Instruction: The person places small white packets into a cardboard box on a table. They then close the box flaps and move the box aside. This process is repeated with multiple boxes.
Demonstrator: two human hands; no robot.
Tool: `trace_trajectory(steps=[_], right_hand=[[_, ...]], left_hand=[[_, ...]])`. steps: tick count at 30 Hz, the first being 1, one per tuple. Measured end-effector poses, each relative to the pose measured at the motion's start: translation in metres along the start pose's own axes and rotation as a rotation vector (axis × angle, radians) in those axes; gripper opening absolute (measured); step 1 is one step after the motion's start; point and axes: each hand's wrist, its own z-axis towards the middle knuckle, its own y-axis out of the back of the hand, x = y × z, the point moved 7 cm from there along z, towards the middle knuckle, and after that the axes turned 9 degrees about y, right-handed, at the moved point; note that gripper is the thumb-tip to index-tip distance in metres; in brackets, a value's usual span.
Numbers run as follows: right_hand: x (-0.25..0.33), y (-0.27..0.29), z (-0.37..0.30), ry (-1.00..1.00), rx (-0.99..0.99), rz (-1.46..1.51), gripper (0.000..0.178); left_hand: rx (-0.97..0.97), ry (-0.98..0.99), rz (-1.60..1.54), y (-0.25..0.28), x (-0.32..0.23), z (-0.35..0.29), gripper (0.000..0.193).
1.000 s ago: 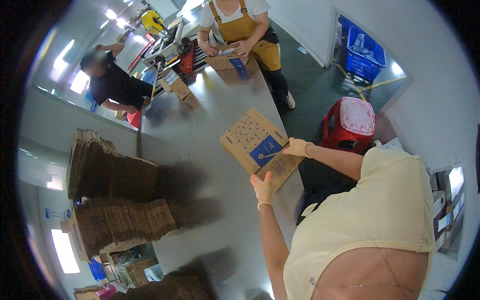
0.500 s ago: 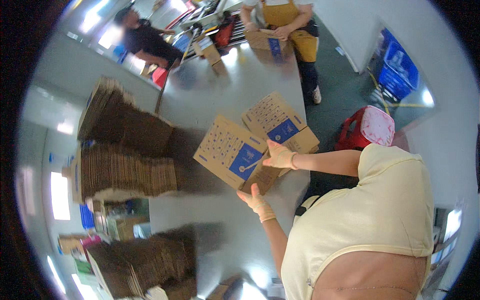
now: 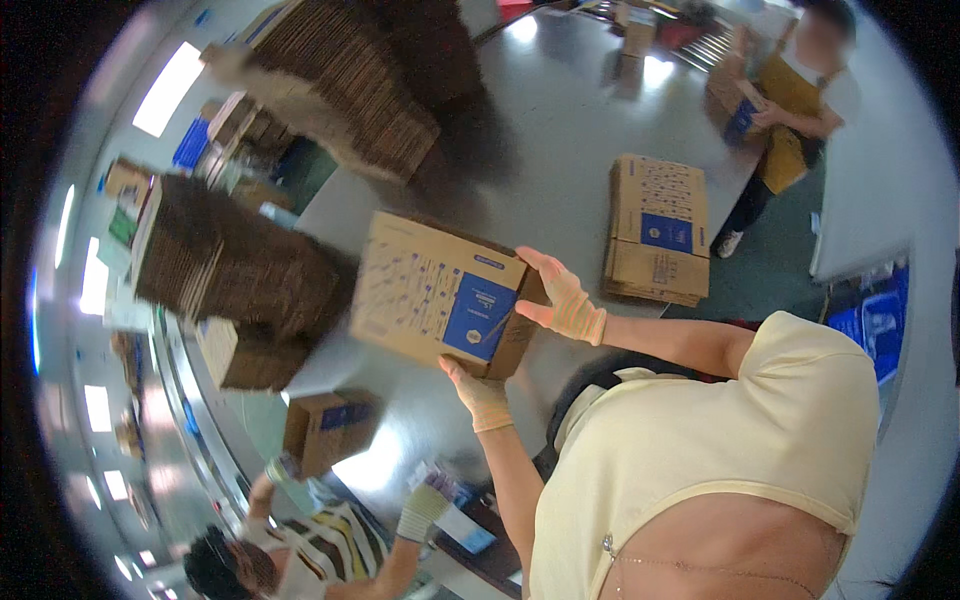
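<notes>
The left hand (image 3: 480, 400), in thin striped knit, grips the lower edge of a tan, boxy cardboard carton with a blue printed panel (image 3: 435, 285); the right hand (image 3: 563, 302) clasps its right side. The carton has swung leftward, apparently freed from the flat, layered tan cardboard pile (image 3: 658, 205) beyond the right hand on the glossy grey metal bench (image 3: 560, 130).

A passage runs over the metal tabletop (image 3: 555, 140) between the tall cardboard stack (image 3: 350, 95) at left and the low carton pile (image 3: 660, 235) at right. The held carton (image 3: 425, 290), gripped by the left hand (image 3: 482, 398) and right hand (image 3: 565, 302), covers its near end. The pile limits rightward travel. A second cardboard stack (image 3: 235, 270), a co-worker's box (image 3: 325, 435) and gloved hand (image 3: 424, 510) obstruct the left side.
</notes>
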Motion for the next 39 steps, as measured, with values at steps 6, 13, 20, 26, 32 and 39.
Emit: trace_trajectory(steps=[6,13,20,26,32,39], right_hand=[[0.021,-0.065,0.034,-0.097,0.599,0.454,0.087],[0.057,-0.13,-0.016,0.343,0.938,0.064,0.049],[0.021,-0.102,-0.069,0.636,1.25,0.024,0.058],[0.014,-0.111,-0.062,0.558,1.165,0.245,0.046],[0.006,-0.115,-0.045,0.592,0.766,0.116,0.036],[0.018,-0.092,-0.04,0.613,0.662,-0.035,0.045]], left_hand=[[0.174,0.131,-0.191,0.028,0.061,-0.028,0.064],[-0.25,0.209,0.057,0.165,0.124,-0.011,0.069],[-0.907,-0.73,0.956,0.113,-0.039,-0.092,0.044],[-0.599,-1.035,1.935,0.067,-0.068,-0.08,0.019],[-0.695,-0.911,2.206,0.049,-0.068,-0.034,0.02],[-0.209,-1.028,2.099,0.058,-0.027,-0.041,0.035]])
